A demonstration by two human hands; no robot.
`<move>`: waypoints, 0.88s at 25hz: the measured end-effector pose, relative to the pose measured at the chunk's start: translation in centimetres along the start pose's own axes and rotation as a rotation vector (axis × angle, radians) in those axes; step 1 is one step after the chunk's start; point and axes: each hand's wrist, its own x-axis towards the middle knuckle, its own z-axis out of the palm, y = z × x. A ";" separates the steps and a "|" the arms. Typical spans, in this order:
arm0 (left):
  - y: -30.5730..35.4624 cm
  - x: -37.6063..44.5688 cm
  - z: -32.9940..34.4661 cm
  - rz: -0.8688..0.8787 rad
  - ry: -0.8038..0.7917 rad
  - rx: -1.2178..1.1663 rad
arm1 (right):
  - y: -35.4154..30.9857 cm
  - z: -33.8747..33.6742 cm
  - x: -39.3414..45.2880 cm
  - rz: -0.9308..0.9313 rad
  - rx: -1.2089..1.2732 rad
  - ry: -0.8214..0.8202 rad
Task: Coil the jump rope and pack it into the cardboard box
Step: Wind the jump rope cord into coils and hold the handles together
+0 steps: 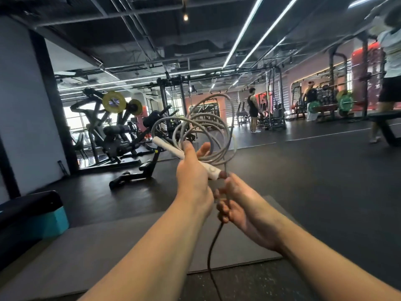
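My left hand (191, 172) grips a white jump rope handle (167, 148) together with several grey loops of the jump rope (208, 120) that stand up above the fist. My right hand (236, 205) is closed on the loose rope just below the handle's end, thumb touching the handle tip. The free length of rope (213, 253) hangs down from my right hand toward the floor. No cardboard box is in view.
A grey mat (108, 246) lies on the dark gym floor under my arms. A black and teal step platform (32, 216) stands at the left. A bench (138, 170) and weight machines stand ahead; people stand at the far right.
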 end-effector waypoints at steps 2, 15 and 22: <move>-0.4 -0.2 0.6 -0.057 -0.003 -0.005 | -0.1 2.3 0.7 -0.153 -0.058 0.095; -2.5 -4.7 -2.1 -0.315 0.035 0.189 | -3.5 2.7 1.6 -0.256 -0.292 0.543; 3.3 -6.7 -3.0 1.314 -0.419 1.597 | -7.8 0.9 0.7 -0.090 -1.003 0.236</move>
